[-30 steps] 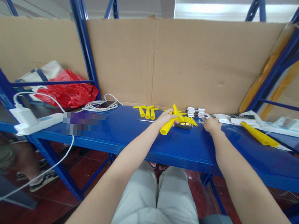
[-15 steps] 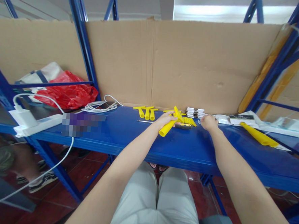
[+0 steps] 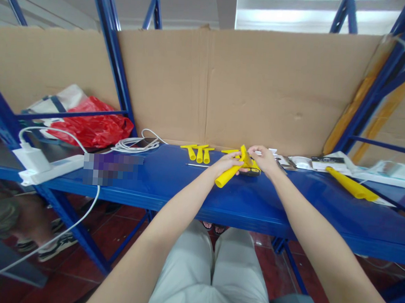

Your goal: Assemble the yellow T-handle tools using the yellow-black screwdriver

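My left hand [image 3: 227,164] is wrapped round a yellow T-shaped plastic handle [image 3: 225,176], its round open end tilted down toward me. Close to the handle's crosspiece, my right hand [image 3: 264,159] has its fingers pinched together. Whatever is between them is too small to make out. Under the hands lies a black and yellow screwdriver [image 3: 251,172], partly covered. Several more yellow pieces lie behind the hands, mostly hidden. To the left, three similar yellow T-shaped handles [image 3: 199,155] stand in a row by the cardboard.
White packets and a black-and-white box [image 3: 328,162] lie right of my hands, with yellow tubes [image 3: 353,184] in front. A coiled white cable [image 3: 134,143], red plastic bag [image 3: 93,123] and white power strip [image 3: 55,167] are at left. Cardboard [image 3: 268,87] walls the back of the blue shelf.
My right hand has moved left from beside the stacked white packets to the crosspiece of the yellow handle. My left hand keeps its hold, nearly in the same place.
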`<state>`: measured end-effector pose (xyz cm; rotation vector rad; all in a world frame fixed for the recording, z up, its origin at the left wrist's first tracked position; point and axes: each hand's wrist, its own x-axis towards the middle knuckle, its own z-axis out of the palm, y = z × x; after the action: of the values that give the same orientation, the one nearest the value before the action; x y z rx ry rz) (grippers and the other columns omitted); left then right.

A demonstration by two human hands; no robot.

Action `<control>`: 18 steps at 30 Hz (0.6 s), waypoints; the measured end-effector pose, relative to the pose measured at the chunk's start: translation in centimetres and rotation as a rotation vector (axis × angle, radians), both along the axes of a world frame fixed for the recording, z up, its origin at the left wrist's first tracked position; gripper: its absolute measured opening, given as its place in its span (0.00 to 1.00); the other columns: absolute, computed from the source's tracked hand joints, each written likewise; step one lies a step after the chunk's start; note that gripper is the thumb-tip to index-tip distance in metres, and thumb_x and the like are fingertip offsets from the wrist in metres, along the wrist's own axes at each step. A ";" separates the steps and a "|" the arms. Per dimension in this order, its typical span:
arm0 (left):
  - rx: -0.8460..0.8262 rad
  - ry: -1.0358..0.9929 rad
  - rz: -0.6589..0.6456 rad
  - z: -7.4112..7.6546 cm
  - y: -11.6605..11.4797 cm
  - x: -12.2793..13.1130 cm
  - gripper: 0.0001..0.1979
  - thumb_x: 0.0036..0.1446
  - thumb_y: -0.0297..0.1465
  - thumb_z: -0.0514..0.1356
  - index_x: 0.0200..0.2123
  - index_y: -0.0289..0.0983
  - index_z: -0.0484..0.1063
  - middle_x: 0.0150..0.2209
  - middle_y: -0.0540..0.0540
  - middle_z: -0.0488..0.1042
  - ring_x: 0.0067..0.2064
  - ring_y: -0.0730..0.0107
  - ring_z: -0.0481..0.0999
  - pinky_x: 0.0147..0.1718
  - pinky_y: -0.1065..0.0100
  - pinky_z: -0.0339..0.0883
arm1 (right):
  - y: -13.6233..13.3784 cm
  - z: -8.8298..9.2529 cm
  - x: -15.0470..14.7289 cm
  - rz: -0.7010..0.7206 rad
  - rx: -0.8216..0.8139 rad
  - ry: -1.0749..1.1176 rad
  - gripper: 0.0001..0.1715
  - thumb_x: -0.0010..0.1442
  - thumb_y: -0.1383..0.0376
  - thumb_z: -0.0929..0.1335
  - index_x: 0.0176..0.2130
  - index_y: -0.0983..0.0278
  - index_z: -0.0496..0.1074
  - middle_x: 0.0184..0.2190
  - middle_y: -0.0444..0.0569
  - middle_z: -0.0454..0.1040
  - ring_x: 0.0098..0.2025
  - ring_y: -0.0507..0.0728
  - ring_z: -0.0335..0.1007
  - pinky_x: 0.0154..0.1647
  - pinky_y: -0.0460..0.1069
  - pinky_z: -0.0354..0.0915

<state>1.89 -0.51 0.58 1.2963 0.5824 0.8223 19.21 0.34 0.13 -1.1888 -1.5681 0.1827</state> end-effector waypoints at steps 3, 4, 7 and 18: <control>0.011 0.009 -0.012 0.1 -0.2 0.0 0.30 0.56 0.15 0.55 0.62 0.35 0.60 0.45 0.39 0.76 0.24 0.73 0.79 0.18 0.76 0.63 | -0.2 -0.2 -0.4 0.024 -0.002 0.005 0.09 0.53 0.58 0.67 0.29 0.62 0.71 0.36 0.50 0.76 0.43 0.59 0.71 0.49 0.56 0.65; 0.014 0.012 -0.014 0.1 -0.2 0.1 0.30 0.56 0.15 0.55 0.61 0.35 0.61 0.45 0.39 0.76 0.24 0.73 0.79 0.18 0.76 0.63 | -0.3 -0.3 -0.4 0.022 -0.009 -0.002 0.10 0.53 0.58 0.67 0.29 0.62 0.70 0.37 0.51 0.76 0.43 0.59 0.71 0.49 0.55 0.65; 0.019 0.017 -0.020 0.0 -0.1 0.0 0.30 0.56 0.16 0.55 0.62 0.35 0.61 0.45 0.39 0.76 0.25 0.72 0.79 0.19 0.76 0.64 | -0.3 -0.3 -0.3 0.008 -0.025 -0.021 0.11 0.54 0.56 0.67 0.29 0.62 0.70 0.37 0.51 0.76 0.44 0.59 0.70 0.49 0.55 0.65; 0.019 0.020 -0.012 -0.2 0.0 0.1 0.30 0.55 0.16 0.58 0.61 0.37 0.62 0.43 0.40 0.78 0.25 0.72 0.79 0.20 0.76 0.64 | -0.9 0.1 -0.7 0.030 -0.088 0.076 0.11 0.50 0.57 0.68 0.27 0.62 0.68 0.34 0.49 0.76 0.41 0.58 0.70 0.48 0.54 0.64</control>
<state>1.97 -0.52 0.40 1.3258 0.5836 0.8077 18.54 -0.58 0.23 -1.2125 -1.5253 0.3158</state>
